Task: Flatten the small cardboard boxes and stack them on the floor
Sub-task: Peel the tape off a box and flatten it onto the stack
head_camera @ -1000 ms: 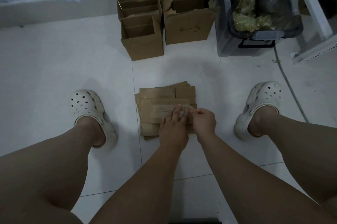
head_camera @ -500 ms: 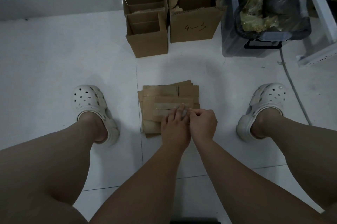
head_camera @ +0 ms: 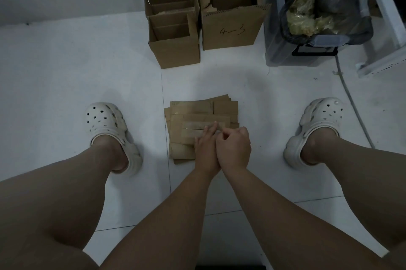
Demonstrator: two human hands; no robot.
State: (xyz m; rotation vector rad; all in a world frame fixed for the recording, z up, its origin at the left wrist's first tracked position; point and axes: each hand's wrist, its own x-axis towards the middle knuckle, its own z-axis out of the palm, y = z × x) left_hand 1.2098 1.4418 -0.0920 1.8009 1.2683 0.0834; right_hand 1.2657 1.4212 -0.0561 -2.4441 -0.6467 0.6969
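A pile of flattened brown cardboard boxes [head_camera: 189, 109] lies on the white tiled floor between my feet. The top flattened box [head_camera: 197, 130] has a tape strip along its middle. My left hand [head_camera: 206, 149] rests flat on it, fingers together and pointing away from me. My right hand [head_camera: 235, 149] touches the left one, fingers curled, thumb and forefinger pinched at the right end of the top piece. Several small open boxes [head_camera: 175, 50] stand upright in a row further back by the wall.
A larger open box marked "4-3" [head_camera: 232, 32] stands right of the small ones. A clear plastic bin [head_camera: 283, 54] with dark bags sits at the back right, beside a white frame [head_camera: 382, 17] and a cable [head_camera: 351, 105]. My white clogs [head_camera: 107, 124] [head_camera: 316, 122] flank the pile.
Both hands stay on the top piece; the right hand has closed tighter against the left. The camera has tilted slightly, shifting the scene.
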